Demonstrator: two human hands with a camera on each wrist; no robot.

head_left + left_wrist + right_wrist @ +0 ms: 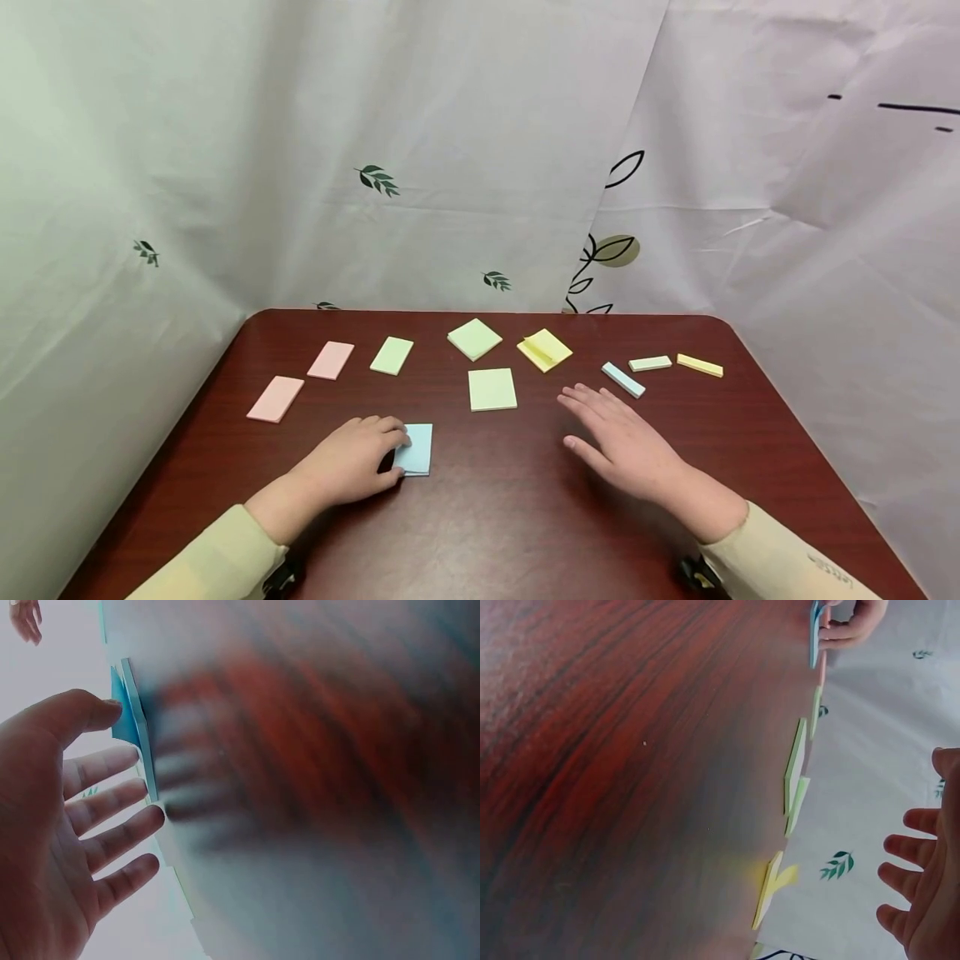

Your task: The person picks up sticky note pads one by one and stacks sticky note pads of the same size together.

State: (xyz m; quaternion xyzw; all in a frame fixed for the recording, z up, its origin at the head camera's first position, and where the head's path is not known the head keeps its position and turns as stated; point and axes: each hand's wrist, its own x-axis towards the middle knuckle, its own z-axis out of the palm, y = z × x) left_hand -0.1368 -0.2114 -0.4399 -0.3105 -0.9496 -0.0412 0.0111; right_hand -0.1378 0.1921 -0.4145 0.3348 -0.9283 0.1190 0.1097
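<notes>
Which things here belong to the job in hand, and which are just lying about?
Apparently in use:
blue square paper pad, held by the left hand

Apparently lying about:
two pink rectangular paper pads
green rectangular paper pad
two green square paper pads
yellow square paper pad
narrow blue, green and yellow paper strips

Bright head view, soft glare on tabletop (495, 537), left wrist view hazy

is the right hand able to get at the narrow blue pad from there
Probably yes: the right hand is open and empty, and the narrow blue pad lies just beyond it on the table, with nothing visible in between.
</notes>
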